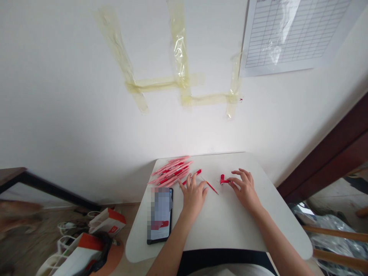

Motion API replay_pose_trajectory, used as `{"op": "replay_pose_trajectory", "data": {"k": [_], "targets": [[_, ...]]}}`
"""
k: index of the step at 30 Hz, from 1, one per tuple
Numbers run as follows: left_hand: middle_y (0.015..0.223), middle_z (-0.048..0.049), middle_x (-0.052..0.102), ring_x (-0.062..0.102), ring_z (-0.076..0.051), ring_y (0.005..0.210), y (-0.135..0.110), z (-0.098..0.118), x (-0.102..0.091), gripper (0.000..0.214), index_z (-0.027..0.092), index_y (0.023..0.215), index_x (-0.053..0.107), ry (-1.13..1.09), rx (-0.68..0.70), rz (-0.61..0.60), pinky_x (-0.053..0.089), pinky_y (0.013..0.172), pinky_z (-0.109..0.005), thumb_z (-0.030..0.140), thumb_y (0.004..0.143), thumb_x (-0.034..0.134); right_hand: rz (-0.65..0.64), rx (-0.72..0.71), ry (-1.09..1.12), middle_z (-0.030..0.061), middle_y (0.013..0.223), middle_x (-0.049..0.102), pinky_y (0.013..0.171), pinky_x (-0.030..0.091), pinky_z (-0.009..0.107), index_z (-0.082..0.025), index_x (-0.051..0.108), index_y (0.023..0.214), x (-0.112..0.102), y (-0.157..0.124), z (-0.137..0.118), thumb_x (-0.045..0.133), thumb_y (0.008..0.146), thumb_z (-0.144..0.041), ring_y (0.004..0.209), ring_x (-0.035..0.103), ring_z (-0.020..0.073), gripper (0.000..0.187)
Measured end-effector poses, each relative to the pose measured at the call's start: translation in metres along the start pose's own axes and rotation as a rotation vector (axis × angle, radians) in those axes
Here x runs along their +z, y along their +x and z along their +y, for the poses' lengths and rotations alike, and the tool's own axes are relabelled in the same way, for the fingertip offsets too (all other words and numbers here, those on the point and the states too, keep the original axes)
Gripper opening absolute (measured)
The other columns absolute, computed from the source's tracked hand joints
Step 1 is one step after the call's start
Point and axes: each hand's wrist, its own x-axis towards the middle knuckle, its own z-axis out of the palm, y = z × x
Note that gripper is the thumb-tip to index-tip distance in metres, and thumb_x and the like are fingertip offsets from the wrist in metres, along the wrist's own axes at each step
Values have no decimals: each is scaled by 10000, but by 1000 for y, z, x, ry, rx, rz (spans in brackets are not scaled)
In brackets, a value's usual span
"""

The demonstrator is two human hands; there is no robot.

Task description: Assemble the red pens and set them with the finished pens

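My left hand (pixel 193 194) lies flat on the small white table (pixel 227 226), fingers spread, fingertips resting on a red pen (pixel 193 176) that points up and right. A thin red refill (pixel 211 186) lies just right of this hand. My right hand (pixel 244 188) rests further right, fingers curled, its fingertips touching a small red pen part (pixel 223 179). A pile of several red pens (pixel 171 171) sits at the table's back left corner.
A phone (pixel 160 214) lies on the table's left side, screen up. The white wall (pixel 86 96) with tape strips and a printed grid sheet (pixel 290 34) rises right behind the table. Boxes and bags (pixel 86 245) clutter the floor at left; a dark wooden frame (pixel 330 157) stands at right.
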Motion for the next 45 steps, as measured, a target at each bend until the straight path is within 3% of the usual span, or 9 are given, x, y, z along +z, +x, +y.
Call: {"op": "replay_pose_trajectory", "data": {"k": [10,18,31,38,45], "targets": [[1485,-121,484,353,-382,1430,26,20,22,301,344,1131,714,-49,-10,-30,143,1125,-814,491,945,529,10,34,-3,84,1237,623,1044,421,629,-302,722,1012,-5,0,-3,540,990,-345,1312,447,341,188],[1513,-108,460,327,-389,1446,39,28,28,273,366,1115,724,-60,-17,-55,155,1109,-821,480,936,551,44,12,-3,92,1220,629,1042,406,649,-304,727,1007,-2,0,4,541,985,-361,1295,469,349,196],[1440,-93,534,382,-390,1409,30,14,14,210,357,1075,739,-75,-60,-15,153,1115,-816,407,895,643,29,17,-13,89,1221,634,1055,385,668,-305,726,1002,0,-1,4,536,984,-377,1300,468,347,204],[1438,-55,549,398,-325,1411,4,-7,4,254,348,1126,719,-245,23,11,183,1190,-696,326,874,691,-36,-6,-15,79,1247,624,1105,329,701,-304,714,1010,-1,-1,-11,550,982,-367,1332,446,342,179],[1354,-45,616,463,-300,1367,-20,-21,0,196,334,1037,748,-200,-7,91,129,1224,-673,280,852,712,-151,-105,9,72,1261,615,1138,305,701,-316,701,1057,-6,2,-36,570,964,-291,1356,444,328,162]]}}
